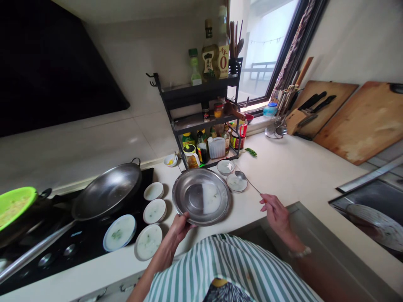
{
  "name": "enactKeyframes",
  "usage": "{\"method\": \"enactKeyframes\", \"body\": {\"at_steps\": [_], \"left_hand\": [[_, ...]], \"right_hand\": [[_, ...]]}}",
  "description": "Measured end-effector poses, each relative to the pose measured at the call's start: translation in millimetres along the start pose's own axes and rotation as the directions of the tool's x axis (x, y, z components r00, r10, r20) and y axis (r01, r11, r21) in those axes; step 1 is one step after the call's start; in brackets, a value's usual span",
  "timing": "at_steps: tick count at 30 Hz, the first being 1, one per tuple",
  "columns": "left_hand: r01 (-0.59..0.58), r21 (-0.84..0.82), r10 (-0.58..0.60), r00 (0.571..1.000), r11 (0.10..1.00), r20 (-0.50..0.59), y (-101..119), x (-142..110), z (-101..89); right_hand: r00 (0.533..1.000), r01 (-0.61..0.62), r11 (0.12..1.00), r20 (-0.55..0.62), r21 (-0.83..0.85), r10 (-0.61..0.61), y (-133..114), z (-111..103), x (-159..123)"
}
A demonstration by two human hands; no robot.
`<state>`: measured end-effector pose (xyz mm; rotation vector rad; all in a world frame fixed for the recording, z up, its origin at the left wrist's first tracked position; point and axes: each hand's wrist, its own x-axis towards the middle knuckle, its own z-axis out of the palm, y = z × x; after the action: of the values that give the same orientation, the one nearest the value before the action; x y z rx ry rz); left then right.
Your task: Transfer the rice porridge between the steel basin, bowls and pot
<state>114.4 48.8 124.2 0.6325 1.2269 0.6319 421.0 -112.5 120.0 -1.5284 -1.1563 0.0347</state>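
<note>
My left hand point(180, 228) grips the near rim of a wide metal basin point(188, 202), which is tilted so that whitish soup point(211, 198) with green bits pools on its right side. In my right hand point(276, 212) is the thin handle of a metal ladle point(241, 175). Its bowl is over a small bowl of whitish soup point(236, 184), right of the basin; whether they touch I cannot tell. Behind that stands another small bowl point(226, 167). Left of the basin, three filled bowls stand in a row: a far bowl point(153, 191), a middle bowl point(154, 211) and a near bowl point(148, 242).
A larger bowl of soup point(119, 233) and a wok point(108, 191) are on the black stove at left, near a green basket point(15, 205). Behind the basin rises a black spice rack point(197, 96) with bottles. A knife block point(294, 119), cutting boards point(362, 121) and the sink point(371, 214) are at right.
</note>
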Motion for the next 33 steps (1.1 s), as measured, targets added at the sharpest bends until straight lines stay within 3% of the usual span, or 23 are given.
{"method": "enactKeyframes", "body": {"at_steps": [3, 6, 9, 11, 13, 15, 20, 24, 28, 33], "left_hand": [[-0.009, -0.013, 0.009, 1.0, 1.0, 0.009, 0, 0, 0.3], [-0.008, -0.013, 0.008, 1.0, 1.0, -0.008, 1, -1, 1.5], [0.002, -0.003, -0.002, 1.0, 1.0, -0.013, 1, -2, 2.6], [0.004, -0.003, -0.004, 1.0, 1.0, -0.009, 1, -2, 2.7], [0.002, -0.004, -0.002, 1.0, 1.0, -0.014, 1, -1, 2.4], [0.0, -0.002, 0.0, 1.0, 1.0, -0.026, 1, -1, 2.1], [-0.003, 0.009, 0.003, 1.0, 1.0, -0.005, 1, -1, 2.6], [-0.006, 0.0, 0.006, 1.0, 1.0, 0.002, 1, -1, 2.7], [-0.004, 0.007, 0.004, 1.0, 1.0, -0.013, 0, 1, 1.9], [-0.006, 0.009, 0.006, 1.0, 1.0, -0.001, -1, 2, 0.4]], "right_hand": [[0.998, 0.037, 0.999, 0.043, 0.006, -0.037, 1, -2, -2], [0.995, -0.091, 0.995, -0.026, 0.041, 0.092, 2, -1, -2], [0.922, -0.268, 0.94, -0.228, 0.211, 0.314, 0, 4, 1], [0.864, -0.303, 0.879, -0.284, 0.367, 0.416, -4, 9, 2], [0.862, -0.306, 0.837, -0.241, 0.455, 0.446, -10, 17, 3], [0.896, -0.313, 0.836, -0.151, 0.452, 0.417, -17, 25, 1], [0.97, -0.245, 0.932, 0.076, 0.268, 0.232, -28, 48, -5], [0.969, -0.185, 0.954, 0.206, 0.238, 0.137, -30, 60, -10], [0.942, -0.329, 0.909, 0.152, 0.257, 0.298, -26, 66, -12], [0.859, -0.471, 0.786, 0.006, 0.4, 0.512, -20, 64, -6]]}}
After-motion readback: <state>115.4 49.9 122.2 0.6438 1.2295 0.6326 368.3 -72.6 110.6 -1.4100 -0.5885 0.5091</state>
